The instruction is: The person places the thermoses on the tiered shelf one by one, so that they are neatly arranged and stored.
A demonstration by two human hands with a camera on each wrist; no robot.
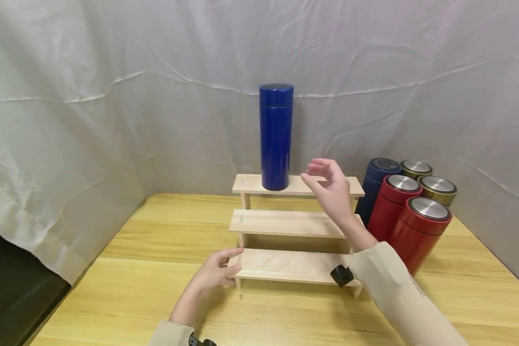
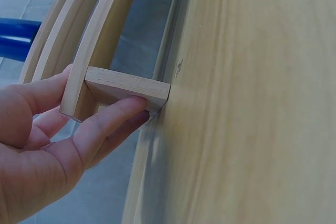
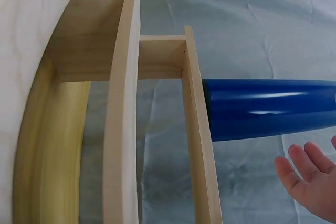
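Note:
A glossy blue thermos bottle (image 1: 276, 137) stands upright on the top step of a three-tier wooden display shelf (image 1: 285, 222). My right hand (image 1: 330, 190) is raised to the right of the bottle's lower part, apart from it, fingers loosely bent and nothing in them. In the right wrist view the fingertips (image 3: 296, 153) appear beside the bottle with a gap between. At the lowest step's left end, my left hand (image 1: 216, 270) grips the shelf. The left wrist view shows its thumb at the step board and fingers (image 2: 113, 119) against the side support.
To the shelf's right stand two red thermoses (image 1: 419, 235), a dark blue one (image 1: 372, 185) and two gold ones with silver lids (image 1: 437, 190). The wooden table (image 1: 134, 283) carries everything. A pale cloth (image 1: 190, 125) hangs behind; a dark area (image 1: 13, 288) lies at left.

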